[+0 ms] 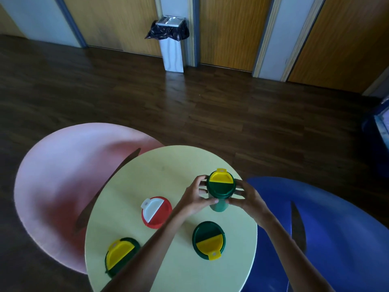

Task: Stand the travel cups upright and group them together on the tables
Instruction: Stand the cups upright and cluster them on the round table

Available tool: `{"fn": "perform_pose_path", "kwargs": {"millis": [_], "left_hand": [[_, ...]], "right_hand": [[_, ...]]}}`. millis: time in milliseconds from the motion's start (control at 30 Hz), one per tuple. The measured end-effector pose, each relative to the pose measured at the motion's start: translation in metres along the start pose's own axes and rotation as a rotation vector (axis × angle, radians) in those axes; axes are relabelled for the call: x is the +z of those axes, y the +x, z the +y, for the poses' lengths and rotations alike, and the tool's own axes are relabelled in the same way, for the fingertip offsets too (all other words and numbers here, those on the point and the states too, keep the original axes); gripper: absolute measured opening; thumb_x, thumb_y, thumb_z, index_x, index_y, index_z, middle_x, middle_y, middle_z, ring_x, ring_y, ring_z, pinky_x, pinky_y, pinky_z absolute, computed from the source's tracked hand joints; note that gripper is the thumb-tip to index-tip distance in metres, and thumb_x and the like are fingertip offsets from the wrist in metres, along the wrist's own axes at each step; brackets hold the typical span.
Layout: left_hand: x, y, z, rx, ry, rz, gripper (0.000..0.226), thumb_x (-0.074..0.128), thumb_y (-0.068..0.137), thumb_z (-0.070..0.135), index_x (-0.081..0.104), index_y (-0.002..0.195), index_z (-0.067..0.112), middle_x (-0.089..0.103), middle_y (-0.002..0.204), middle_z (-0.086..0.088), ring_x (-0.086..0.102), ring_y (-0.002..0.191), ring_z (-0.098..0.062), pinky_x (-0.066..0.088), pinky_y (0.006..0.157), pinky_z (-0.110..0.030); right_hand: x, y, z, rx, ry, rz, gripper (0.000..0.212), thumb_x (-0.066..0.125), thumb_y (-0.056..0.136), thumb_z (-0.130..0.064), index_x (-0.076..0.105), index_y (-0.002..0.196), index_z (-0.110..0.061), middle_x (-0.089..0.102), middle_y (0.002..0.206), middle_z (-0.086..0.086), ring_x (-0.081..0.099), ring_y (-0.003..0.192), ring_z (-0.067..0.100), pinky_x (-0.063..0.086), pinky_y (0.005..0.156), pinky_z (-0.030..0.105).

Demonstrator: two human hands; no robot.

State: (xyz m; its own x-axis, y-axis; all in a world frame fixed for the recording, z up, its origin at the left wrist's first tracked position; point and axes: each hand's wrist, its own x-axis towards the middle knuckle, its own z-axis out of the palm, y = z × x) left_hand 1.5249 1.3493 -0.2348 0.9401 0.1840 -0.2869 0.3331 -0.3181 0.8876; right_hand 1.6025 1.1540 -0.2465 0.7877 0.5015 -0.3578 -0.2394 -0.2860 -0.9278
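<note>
Both hands — left hand (pixel 196 197) and right hand (pixel 245 198) — close around the green travel cup (pixel 220 188), upright on the yellow surface (pixel 168 169). Three other cups stand nearer the person, spread apart — the red-lidded cup (pixel 156 211) just left of the left hand — so grouping looks unfinished.

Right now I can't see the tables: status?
Left hand and right hand clasp green cup, upright on yellow table. Three other cups upright. Nothing blocking.

My one camera rides on my head, looking forward and steeply down, close over my hands (pixel 221 199) gripping the cup (pixel 220 186); floor and doors lie well beyond my grip.
</note>
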Motion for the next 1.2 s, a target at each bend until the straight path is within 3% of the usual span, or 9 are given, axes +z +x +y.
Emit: {"fn": "perform_pose_path", "kwargs": {"millis": [133,400,567,700,800,867,967,1100,1200], "left_hand": [[0.004,-0.010,-0.013,0.013,0.035,0.008,0.080,0.085,0.065,0.024,0.041,0.131,0.019,0.057,0.127,-0.005,0.062,0.105,-0.016,0.055,0.087,-0.037],[0.010,-0.024,-0.022,0.011,0.007,0.005,0.076,0.082,0.071,0.020,0.041,0.134,0.016,0.056,0.120,0.001,0.061,0.101,-0.010,0.048,0.071,-0.007],[0.009,-0.037,-0.018,-0.083,0.006,0.012,0.064,0.076,0.078,0.030,0.043,0.133,0.020,0.059,0.122,-0.002,0.062,0.098,-0.010,0.047,0.069,-0.008],[-0.004,-0.077,-0.011,-0.013,-0.127,0.194,0.045,0.069,0.085,0.032,0.053,0.124,0.018,0.065,0.117,-0.004,0.064,0.097,-0.008,0.048,0.076,-0.012],[-0.016,-0.128,-0.013,0.095,-0.234,0.410,0.032,0.064,0.082,0.031,0.059,0.113,0.023,0.069,0.108,-0.001,0.066,0.095,-0.005,0.050,0.080,-0.015],[-0.026,-0.161,-0.023,0.148,-0.138,0.601,0.028,0.063,0.083,0.031,0.063,0.109,0.020,0.070,0.104,0.004,0.065,0.096,-0.002,0.048,0.080,-0.014],[-0.049,-0.200,-0.053,0.161,0.127,0.815,0.038,0.059,0.081,0.038,0.063,0.111,0.015,0.066,0.107,0.005,0.061,0.100,-0.006,0.047,0.085,-0.021],[-0.083,-0.226,-0.103,-0.049,0.477,0.584,0.073,0.057,0.068,0.051,0.046,0.135,0.025,0.044,0.143,-0.002,0.038,0.134,-0.021,0.039,0.104,-0.041],[-0.096,-0.234,-0.117,-0.098,0.396,0.359,0.084,0.057,0.067,0.050,0.029,0.145,0.034,0.032,0.152,0.002,0.025,0.142,-0.017,0.034,0.111,-0.044]], "right_hand": [[0.008,-0.006,0.009,0.016,0.002,-0.023,0.069,0.081,0.065,0.001,0.052,0.121,-0.027,0.062,0.121,-0.001,0.061,0.112,0.014,0.055,0.087,0.033],[0.022,-0.021,0.018,0.034,0.032,-0.009,0.069,0.076,0.069,0.008,0.049,0.122,-0.027,0.057,0.124,-0.004,0.058,0.115,0.018,0.053,0.087,0.032],[0.028,-0.030,0.023,0.080,0.047,0.002,0.062,0.068,0.080,0.004,0.043,0.130,-0.023,0.057,0.126,0.003,0.060,0.107,0.016,0.050,0.076,0.020],[0.040,-0.049,0.026,0.108,0.015,0.193,0.042,0.061,0.090,-0.013,0.048,0.128,-0.023,0.059,0.123,0.010,0.061,0.094,0.011,0.050,0.090,0.039],[0.056,-0.083,0.023,0.018,-0.063,0.276,0.032,0.062,0.090,-0.024,0.051,0.120,-0.025,0.061,0.116,0.009,0.061,0.098,0.016,0.051,0.080,0.032],[0.070,-0.102,0.019,-0.006,-0.153,0.218,0.041,0.066,0.086,-0.030,0.050,0.123,-0.023,0.057,0.116,0.005,0.058,0.105,0.017,0.049,0.080,0.028],[0.091,-0.115,0.014,-0.014,-0.473,0.139,0.067,0.073,0.076,-0.044,0.041,0.132,-0.027,0.045,0.123,-0.006,0.047,0.115,0.013,0.046,0.090,0.035],[0.107,-0.117,0.011,-0.082,-0.801,0.126,0.091,0.074,0.067,-0.055,0.031,0.141,-0.025,0.037,0.132,-0.002,0.043,0.121,0.021,0.050,0.088,0.041],[0.104,-0.113,0.016,-0.163,-0.869,0.090,0.091,0.075,0.068,-0.050,0.031,0.142,-0.022,0.039,0.135,0.002,0.046,0.121,0.025,0.050,0.088,0.041]]}}
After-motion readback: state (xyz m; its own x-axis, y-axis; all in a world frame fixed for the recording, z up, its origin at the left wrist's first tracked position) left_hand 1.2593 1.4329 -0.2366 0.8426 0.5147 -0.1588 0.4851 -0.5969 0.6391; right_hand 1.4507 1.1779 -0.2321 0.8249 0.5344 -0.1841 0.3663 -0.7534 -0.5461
